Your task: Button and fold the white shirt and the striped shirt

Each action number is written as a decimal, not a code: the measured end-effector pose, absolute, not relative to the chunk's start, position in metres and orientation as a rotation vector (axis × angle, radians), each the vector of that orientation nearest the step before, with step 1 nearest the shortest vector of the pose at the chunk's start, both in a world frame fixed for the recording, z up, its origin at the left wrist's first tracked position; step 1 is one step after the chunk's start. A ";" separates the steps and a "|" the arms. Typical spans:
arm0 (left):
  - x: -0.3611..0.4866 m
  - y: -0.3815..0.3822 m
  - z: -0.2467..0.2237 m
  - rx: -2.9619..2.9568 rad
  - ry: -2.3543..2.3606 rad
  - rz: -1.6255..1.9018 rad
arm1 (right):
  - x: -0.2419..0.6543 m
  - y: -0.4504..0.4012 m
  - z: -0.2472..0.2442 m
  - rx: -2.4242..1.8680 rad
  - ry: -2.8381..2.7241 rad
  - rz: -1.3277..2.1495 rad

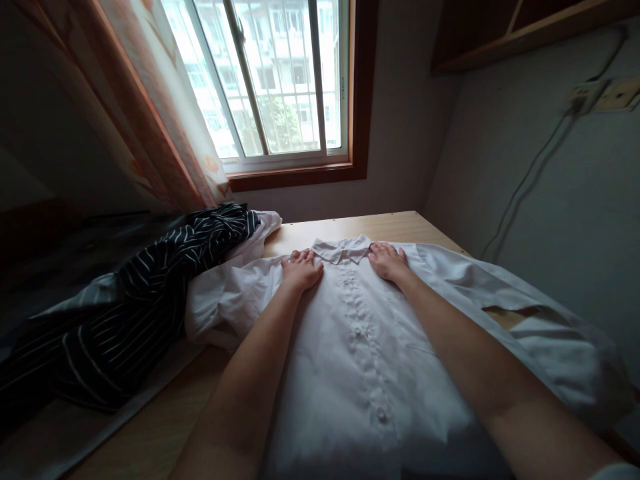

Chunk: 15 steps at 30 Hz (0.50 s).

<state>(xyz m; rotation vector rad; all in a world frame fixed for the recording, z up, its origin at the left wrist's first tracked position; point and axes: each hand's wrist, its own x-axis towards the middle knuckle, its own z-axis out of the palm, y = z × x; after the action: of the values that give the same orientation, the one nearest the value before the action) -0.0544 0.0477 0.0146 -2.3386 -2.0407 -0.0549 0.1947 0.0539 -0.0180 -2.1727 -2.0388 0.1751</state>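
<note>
A white buttoned shirt (330, 360) lies front side up on a light wooden table (390, 227), its collar toward the window and its sleeves spread to both sides. My left hand (302, 268) rests flat on the shirt's left shoulder area, just beside the collar (343, 249). On the other side of the collar, my right hand (388, 260) presses flat on the cloth with its fingers stretched out. Neither hand grips anything. Several buttons run down the front placket between my forearms.
Black clothing with white stripes (150, 300) is heaped at the left, partly beside the shirt's sleeve. A curtain (170, 113) hangs by the window (280, 80). At the right, a cord (525, 180) runs down the wall from a socket (585, 97), near a wooden shelf (530, 33).
</note>
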 end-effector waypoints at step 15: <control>-0.070 0.055 0.011 -2.422 -2.042 -0.054 | 0.221 0.054 -0.017 -2.263 -1.987 0.216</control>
<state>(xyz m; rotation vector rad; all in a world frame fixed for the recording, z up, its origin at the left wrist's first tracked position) -0.0705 0.0549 0.0107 -2.4218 -2.0420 -0.0543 0.2209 0.0543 -0.0166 -2.2628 -1.9871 0.2157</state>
